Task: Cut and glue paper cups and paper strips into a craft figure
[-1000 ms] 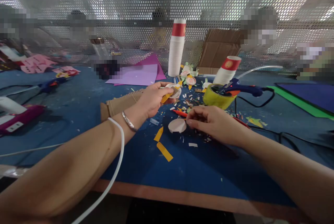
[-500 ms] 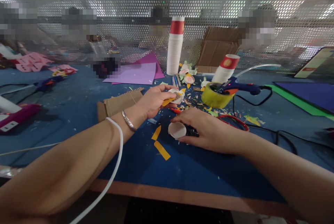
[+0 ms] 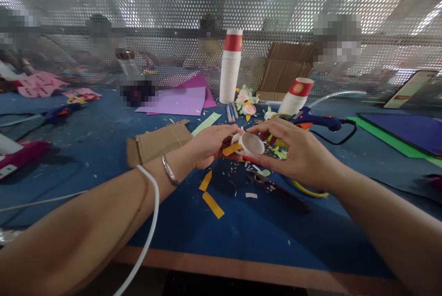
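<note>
Over the middle of the table, my left hand [image 3: 219,142] is closed around a small white paper piece, mostly hidden, with an orange-yellow paper strip [image 3: 232,149] sticking out of it. My right hand [image 3: 288,144] grips a short round white paper cup piece [image 3: 253,143] between thumb and fingers, its hollow side facing me. The two white pieces are close together; whether they touch I cannot tell. Below my hands lie a pointed orange-yellow strip [image 3: 206,180], a longer strip [image 3: 213,205] and a dark tool that looks like scissors [image 3: 281,191], among paper scraps.
Behind my hands stand a tall stack of paper cups [image 3: 230,75] and a shorter, leaning stack [image 3: 296,97]. A blue glue gun [image 3: 319,118] is at the right, its cable trailing. Cardboard [image 3: 160,142] and purple sheets [image 3: 179,100] lie left. A white cable [image 3: 152,222] crosses my left forearm.
My right hand has lifted the round cup piece off the table and brought it up to the piece in my left hand. The dark tool and a light green strip are now uncovered.
</note>
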Available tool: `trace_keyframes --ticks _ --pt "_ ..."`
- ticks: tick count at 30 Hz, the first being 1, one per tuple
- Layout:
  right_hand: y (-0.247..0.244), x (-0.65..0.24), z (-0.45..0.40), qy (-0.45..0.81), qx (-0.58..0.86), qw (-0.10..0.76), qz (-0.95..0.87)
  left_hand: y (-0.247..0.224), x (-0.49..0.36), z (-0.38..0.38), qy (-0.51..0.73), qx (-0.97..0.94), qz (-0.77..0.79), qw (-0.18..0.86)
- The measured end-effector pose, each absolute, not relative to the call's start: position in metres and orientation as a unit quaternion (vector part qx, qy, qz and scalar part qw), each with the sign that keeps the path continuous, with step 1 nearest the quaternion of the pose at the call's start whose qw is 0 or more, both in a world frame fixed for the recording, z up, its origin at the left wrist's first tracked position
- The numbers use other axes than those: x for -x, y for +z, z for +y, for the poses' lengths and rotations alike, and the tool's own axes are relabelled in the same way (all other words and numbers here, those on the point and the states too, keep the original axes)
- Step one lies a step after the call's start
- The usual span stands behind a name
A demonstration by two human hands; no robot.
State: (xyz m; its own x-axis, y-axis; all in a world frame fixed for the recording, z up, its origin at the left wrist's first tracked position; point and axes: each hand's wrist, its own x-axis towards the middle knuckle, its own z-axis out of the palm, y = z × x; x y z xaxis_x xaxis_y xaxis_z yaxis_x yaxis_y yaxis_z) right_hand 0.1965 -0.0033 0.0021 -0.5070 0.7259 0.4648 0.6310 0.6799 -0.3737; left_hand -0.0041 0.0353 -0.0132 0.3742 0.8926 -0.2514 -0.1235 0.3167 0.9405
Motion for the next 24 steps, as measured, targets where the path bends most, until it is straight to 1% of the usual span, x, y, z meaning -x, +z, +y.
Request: trace_keyframes --ticks 5,11,24 --pt "-0.0012 -0.1995 0.0008 0.072 0.373 0.285 -0.88 -0.0142 0.0021 0.0326 0.33 -0.449 0.412 0.721" --pt "-0.0048 -0.1991 0.0031 0.051 0.356 0.268 -0.894 -0.0117 -0.0003 0.0297 0.304 -0.467 0.414 0.719" --pt "-0.0064 -0.1999 0.0039 0.052 0.359 0.269 -0.892 -0.0097 -0.0024 0.0251 0.316 -0.459 0.399 0.728"
